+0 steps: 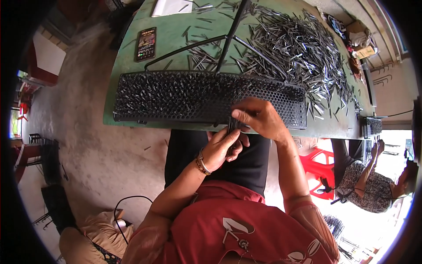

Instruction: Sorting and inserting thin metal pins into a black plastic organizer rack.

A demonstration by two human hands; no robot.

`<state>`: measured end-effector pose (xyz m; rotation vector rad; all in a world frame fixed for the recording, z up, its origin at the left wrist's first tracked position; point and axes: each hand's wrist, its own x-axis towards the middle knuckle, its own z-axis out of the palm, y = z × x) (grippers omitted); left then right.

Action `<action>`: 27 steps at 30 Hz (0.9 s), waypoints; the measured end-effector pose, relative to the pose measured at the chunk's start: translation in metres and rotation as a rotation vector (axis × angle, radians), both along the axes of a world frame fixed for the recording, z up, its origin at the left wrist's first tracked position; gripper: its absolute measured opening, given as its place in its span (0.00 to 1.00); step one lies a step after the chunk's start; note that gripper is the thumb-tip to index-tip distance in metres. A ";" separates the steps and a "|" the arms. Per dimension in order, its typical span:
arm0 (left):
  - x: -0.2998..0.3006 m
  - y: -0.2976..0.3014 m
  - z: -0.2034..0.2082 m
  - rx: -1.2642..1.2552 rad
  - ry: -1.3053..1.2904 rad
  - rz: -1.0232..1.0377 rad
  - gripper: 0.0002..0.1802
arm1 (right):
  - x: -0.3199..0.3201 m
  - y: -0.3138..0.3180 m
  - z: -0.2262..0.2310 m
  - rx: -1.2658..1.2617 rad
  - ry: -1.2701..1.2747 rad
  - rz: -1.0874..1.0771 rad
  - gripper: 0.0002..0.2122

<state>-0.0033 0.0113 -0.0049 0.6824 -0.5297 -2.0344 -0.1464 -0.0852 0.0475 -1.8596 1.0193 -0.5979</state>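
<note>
A long black perforated rack (206,99) lies along the near edge of the green table (125,66). Thin dark strips stand densely in its left and middle holes, while bare holes show toward the right. Below the rack's front edge, my left hand (222,147) is closed around a bundle of dark thin strips (233,125) held roughly upright. My right hand (261,119) is just above that bundle, over the rack's front edge. Its thumb and fingers are bent together, and their tips are too dark to show what they hold.
Loose dark strips (303,53) form a big heap behind the rack. A black metal frame (227,42) rises from its back. A phone (146,44) and white paper (171,8) lie at the left. A red plastic stool (318,171) and another person (367,185) are at the right.
</note>
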 end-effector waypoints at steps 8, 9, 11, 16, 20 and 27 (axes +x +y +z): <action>-0.011 -0.003 -0.004 -0.069 -0.006 -0.139 0.18 | -0.020 0.010 -0.017 0.308 -0.186 -0.107 0.10; -0.011 -0.004 -0.005 -0.054 -0.018 -0.121 0.18 | -0.020 0.009 -0.018 0.124 -0.158 -0.159 0.09; -0.013 -0.006 -0.007 -0.002 -0.010 -0.098 0.18 | -0.022 0.002 -0.012 0.076 -0.217 -0.274 0.08; -0.018 -0.012 -0.007 0.160 0.058 -0.045 0.17 | -0.012 -0.022 -0.015 -0.401 -0.107 -0.453 0.04; -0.022 -0.009 -0.006 0.246 -0.027 -0.012 0.17 | -0.013 -0.034 -0.032 -0.529 -0.076 -0.413 0.03; -0.017 -0.006 -0.008 0.147 -0.050 -0.070 0.18 | -0.007 -0.035 -0.032 -0.662 -0.085 -0.364 0.03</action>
